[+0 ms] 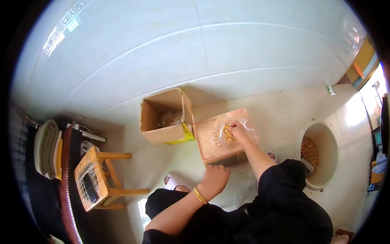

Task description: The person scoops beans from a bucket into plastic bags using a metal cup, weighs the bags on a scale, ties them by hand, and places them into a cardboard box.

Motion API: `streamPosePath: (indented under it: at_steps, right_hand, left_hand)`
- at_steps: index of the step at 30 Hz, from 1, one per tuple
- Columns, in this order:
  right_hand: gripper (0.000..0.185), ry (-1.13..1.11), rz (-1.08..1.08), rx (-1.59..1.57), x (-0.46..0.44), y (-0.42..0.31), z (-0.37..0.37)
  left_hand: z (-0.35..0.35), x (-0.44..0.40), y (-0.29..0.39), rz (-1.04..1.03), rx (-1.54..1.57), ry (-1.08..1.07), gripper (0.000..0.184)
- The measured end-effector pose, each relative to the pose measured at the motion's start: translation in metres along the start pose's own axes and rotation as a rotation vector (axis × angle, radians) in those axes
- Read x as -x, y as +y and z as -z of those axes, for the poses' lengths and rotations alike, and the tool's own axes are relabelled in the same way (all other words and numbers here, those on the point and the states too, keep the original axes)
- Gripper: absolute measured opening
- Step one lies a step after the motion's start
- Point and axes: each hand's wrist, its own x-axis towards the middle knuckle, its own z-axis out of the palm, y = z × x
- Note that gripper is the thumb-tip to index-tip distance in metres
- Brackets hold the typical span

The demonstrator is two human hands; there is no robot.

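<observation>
A shallow pink tray (pixel 207 150) lies in front of me on top of a box. On it rests a clear plastic bag (pixel 248 123) with yellow kernels (pixel 228 133) at its mouth. My right hand (pixel 239 131) is over the bag, its fingertips pinched together beside the kernels; what is between them is too small to make out. Paler bits (pixel 216 138) lie on the tray just left of the kernels. My left hand (pixel 215 179), with a gold bracelet above the wrist, is closed at the tray's near edge. Its palm side is hidden.
Left of the tray stands an open cardboard box (pixel 162 134) with plastic-wrapped contents. A pale bucket (pixel 331 150) partly filled with brown kernels or pellets is at my right. A wooden stool (pixel 103 189) bearing a dark phone-like object stands at left. A tiled wall (pixel 162 53) rises behind.
</observation>
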Motion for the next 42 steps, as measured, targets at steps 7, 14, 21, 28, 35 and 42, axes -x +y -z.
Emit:
streamPosePath:
  at_steps: [7,14,21,28,35,42]
  right_hand:
    - [0.006,-0.143,-0.400,-1.679,0.066,-0.050,0.045]
    - [0.015,-0.446,-0.384,-1.958,0.129,-0.122,0.120]
    - [0.015,-0.328,-0.432,-1.450,0.104,-0.101,0.163]
    - [0.015,-0.312,-0.174,-1.249,0.125,-0.071,0.272]
    - [0.016,0.396,-0.282,-0.506,0.123,0.083,0.342]
    - [0.018,0.463,-0.386,-0.876,0.130,0.204,0.323]
  left_hand:
    - [-0.011,-0.004,-0.002,-0.041,-0.043,0.088,0.028]
    - [-0.010,-0.011,0.002,-0.085,0.006,0.005,0.021]
    - [-0.016,-0.009,-0.005,-0.046,-0.007,0.015,0.019]
    - [-0.005,0.000,-0.010,-0.052,0.021,0.049,0.019]
    - [-0.018,-0.001,-0.003,-0.105,0.020,0.056,0.017]
    - [-0.009,0.001,0.000,-0.107,0.004,0.107,0.010]
